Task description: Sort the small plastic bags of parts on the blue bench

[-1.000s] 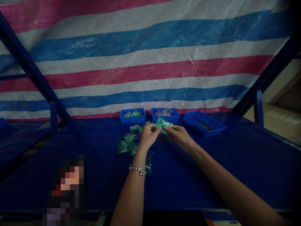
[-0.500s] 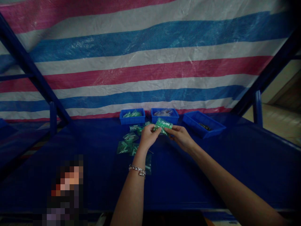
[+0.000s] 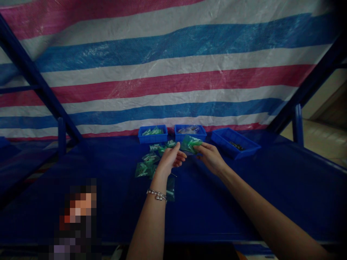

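My right hand pinches the right edge of a small green-tinted plastic bag with pale green pieces inside. Just left of that bag is my left hand, off the plastic, thumb raised and fingers loosely curled apart with nothing in them. Several similar filled bags lie on the blue table to the left of my left hand, some partly hidden by it. One more flat bag lies beside my left wrist, near a thin pale stick.
Along the back stand a blue bin of green bags, a second blue bin with clear plastic bags, and an angled blue bin with small dark parts. A striped tarp hangs behind, between blue metal posts.
My left hand has let go of the green bag and moved slightly down and left, its fingers opening. The bag now hangs from my right hand alone.
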The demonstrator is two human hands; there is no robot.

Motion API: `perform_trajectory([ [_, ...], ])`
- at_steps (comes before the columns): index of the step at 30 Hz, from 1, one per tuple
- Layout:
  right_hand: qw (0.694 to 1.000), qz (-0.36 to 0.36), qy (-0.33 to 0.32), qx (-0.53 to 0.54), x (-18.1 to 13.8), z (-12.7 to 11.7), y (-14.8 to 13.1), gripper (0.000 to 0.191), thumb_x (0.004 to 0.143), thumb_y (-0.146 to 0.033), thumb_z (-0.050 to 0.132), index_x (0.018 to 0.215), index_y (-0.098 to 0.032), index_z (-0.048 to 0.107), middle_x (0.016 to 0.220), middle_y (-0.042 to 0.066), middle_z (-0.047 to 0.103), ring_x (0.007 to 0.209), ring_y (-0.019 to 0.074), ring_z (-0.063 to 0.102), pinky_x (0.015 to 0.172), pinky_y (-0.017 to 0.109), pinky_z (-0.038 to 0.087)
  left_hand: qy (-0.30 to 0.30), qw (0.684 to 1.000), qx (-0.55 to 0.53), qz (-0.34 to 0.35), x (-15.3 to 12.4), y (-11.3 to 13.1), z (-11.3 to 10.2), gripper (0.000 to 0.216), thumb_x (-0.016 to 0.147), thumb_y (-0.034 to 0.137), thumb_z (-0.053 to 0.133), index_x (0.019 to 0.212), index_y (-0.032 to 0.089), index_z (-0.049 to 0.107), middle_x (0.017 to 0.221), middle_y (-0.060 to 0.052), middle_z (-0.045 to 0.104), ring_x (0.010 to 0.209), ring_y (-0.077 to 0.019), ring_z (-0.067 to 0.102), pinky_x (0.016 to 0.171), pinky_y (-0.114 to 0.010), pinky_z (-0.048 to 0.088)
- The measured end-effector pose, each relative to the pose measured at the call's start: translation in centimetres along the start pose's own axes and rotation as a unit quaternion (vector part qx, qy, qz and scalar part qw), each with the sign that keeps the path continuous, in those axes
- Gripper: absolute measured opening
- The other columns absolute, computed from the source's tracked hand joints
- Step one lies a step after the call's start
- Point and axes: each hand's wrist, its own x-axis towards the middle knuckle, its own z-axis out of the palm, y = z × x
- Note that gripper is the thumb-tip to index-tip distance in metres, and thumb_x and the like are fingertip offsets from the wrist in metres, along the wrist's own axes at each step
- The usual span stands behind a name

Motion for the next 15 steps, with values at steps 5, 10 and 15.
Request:
perform_trajectory([
  [5, 0.997, -0.037, -0.060, -0.009, -0.20, 0.21, 0.02, 0.017, 0.063, -0.029, 0.068, 0.077, -0.021, 0.067, 0.083, 0.002, 0.064, 0.076, 0.0151, 0.054, 0.064, 0.026, 0.040, -0.069, 0.995, -0.070, -0.026, -0.18, 0.48, -0.23, 0.063, 0.072, 0.068, 0.037, 0.066, 0.010, 0.064, 0.060, -0.008, 0.062, 0.042, -0.0068, 0.048, 0.040, -0.019, 0.027],
  [10, 0.993, -0.038, -0.108, -0.041, -0.30, 0.22, 0.25, 0.025, 0.066, -0.034, 0.068, 0.089, -0.023, 0.066, 0.089, 0.003, 0.064, 0.081, 0.0163, 0.055, 0.067, 0.028, 0.042, -0.058, 0.994, -0.086, -0.031, -0.14, 0.62, -0.42, 0.059, 0.069, 0.066, 0.044, 0.068, 0.011, 0.063, 0.062, -0.006, 0.062, 0.043, -0.0062, 0.049, 0.040, -0.017, 0.028],
  [15, 0.987, -0.042, -0.139, -0.064, -0.32, 0.07, 0.18, 0.027, 0.068, -0.036, 0.066, 0.091, -0.024, 0.066, 0.098, 0.004, 0.062, 0.084, 0.0176, 0.055, 0.065, 0.028, 0.043, -0.030, 0.995, -0.082, -0.048, -0.26, 0.76, -0.36, 0.054, 0.069, 0.063, 0.047, 0.066, 0.010, 0.060, 0.055, -0.003, 0.057, 0.042, -0.0053, 0.047, 0.038, -0.017, 0.026],
])
